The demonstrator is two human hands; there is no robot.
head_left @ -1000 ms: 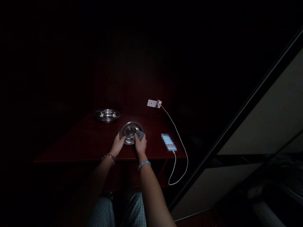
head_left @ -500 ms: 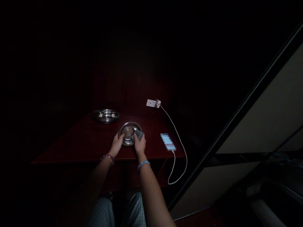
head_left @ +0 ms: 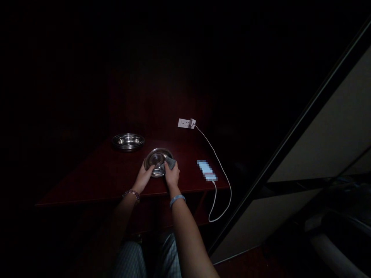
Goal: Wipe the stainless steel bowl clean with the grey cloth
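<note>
A shiny round metal plate (head_left: 157, 159) with a raised rim is held tilted above the front part of the dark red table (head_left: 87, 177). My left hand (head_left: 143, 177) grips its left edge, thumb over the rim and fingers hidden beneath. At the plate's right side my right hand (head_left: 172, 175) is closed on a grey cloth (head_left: 170, 162), pressed against the inside of the rim. Whether the right fingers also hold the plate from below is hidden. Farther back on the left stands a small stack of similar metal plates (head_left: 128, 142).
On the table's right lies a phone (head_left: 206, 170) with a blurred screen. Its white cable (head_left: 216, 152) loops over the front edge and runs up to a charger in a wall socket (head_left: 183, 123). A slanting dark frame with pale panels (head_left: 319, 146) borders the right.
The grey cloth has shifted slightly; less of it now spreads over the plate's middle. Both hands keep their hold on the same sides. The view has turned a little.
</note>
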